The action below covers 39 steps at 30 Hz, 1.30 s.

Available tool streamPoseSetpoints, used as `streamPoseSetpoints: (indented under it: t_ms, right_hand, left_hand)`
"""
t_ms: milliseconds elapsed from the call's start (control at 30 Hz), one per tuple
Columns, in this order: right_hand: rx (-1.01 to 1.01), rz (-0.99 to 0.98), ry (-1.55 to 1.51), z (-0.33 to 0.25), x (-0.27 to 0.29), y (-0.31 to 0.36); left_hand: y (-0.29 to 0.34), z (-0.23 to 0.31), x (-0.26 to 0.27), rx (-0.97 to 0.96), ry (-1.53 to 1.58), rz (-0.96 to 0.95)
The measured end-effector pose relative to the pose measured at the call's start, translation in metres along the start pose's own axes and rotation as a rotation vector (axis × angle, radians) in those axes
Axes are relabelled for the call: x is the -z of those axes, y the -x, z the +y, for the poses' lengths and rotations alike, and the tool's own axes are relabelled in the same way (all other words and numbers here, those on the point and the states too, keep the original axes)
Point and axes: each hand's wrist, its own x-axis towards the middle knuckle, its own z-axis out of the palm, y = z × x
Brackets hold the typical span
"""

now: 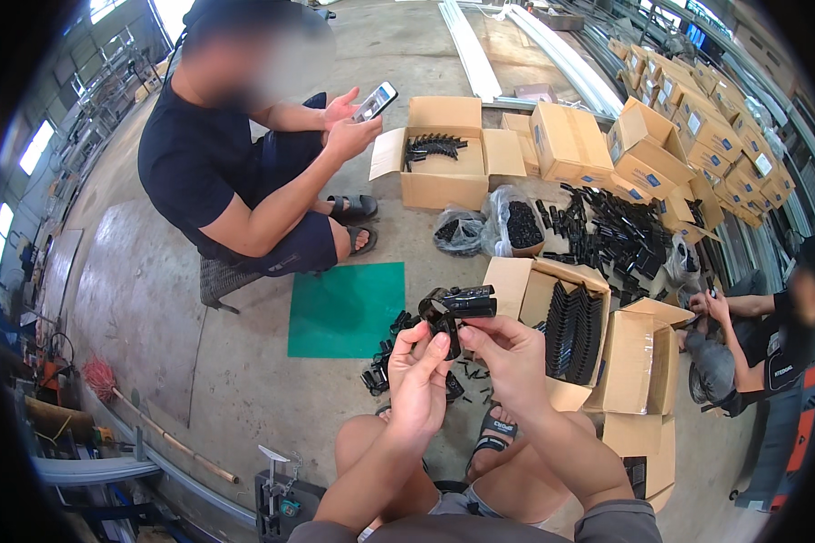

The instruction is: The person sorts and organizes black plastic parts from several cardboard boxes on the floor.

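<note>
Left hand [420, 385] and right hand [510, 360] fingers pinched the lower edge of a black pipe clamp [442, 309], frame centre. Probably light, stiff, slightly slick; tubular stub [475, 301] looked the surest hold.

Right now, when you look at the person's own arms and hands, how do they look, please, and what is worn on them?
The left hand and right hand are bare, with no gloves, rings or watch visible. The left forearm and right forearm are uncovered. Grey sleeve fabric shows at the lower edge.
</note>
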Motion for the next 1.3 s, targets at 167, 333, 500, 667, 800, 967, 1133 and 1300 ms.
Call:
streamPoseSetpoints:
  t_ms: [167, 333, 500, 667, 800, 967, 1133, 1300]
  right_hand:
    - [-0.003, 0.049, -0.061, 0.012, 0.000, -0.001]
    - [0.014, 0.100, -0.082, 0.017, -0.001, -0.003]
    - [-0.023, 0.141, -0.072, 0.014, -0.004, -0.001]
    - [-0.013, 0.149, -0.027, 0.017, -0.003, -0.001]
    - [0.070, 0.151, 0.048, 0.015, -0.007, 0.000]
    - [0.110, 0.121, 0.019, 0.020, -0.007, -0.001]
    - [0.119, 0.089, 0.004, 0.024, -0.004, -0.001]
    - [0.087, 0.086, 0.022, 0.023, -0.004, 0.001]
  left_hand:
    - [0.001, -0.004, -0.004, -0.016, -0.003, -0.021]
    - [-0.001, -0.006, -0.005, -0.039, -0.003, -0.041]
    - [0.000, -0.005, -0.008, -0.051, -0.022, -0.033]
    - [0.000, -0.006, -0.008, -0.079, -0.075, -0.029]
    - [0.000, -0.007, -0.006, -0.103, -0.122, -0.043]
    - [0.001, -0.007, -0.006, -0.104, -0.113, -0.046]
    - [0.001, -0.008, -0.004, -0.099, -0.097, -0.050]
    - [0.002, -0.006, -0.006, -0.089, -0.058, -0.017]
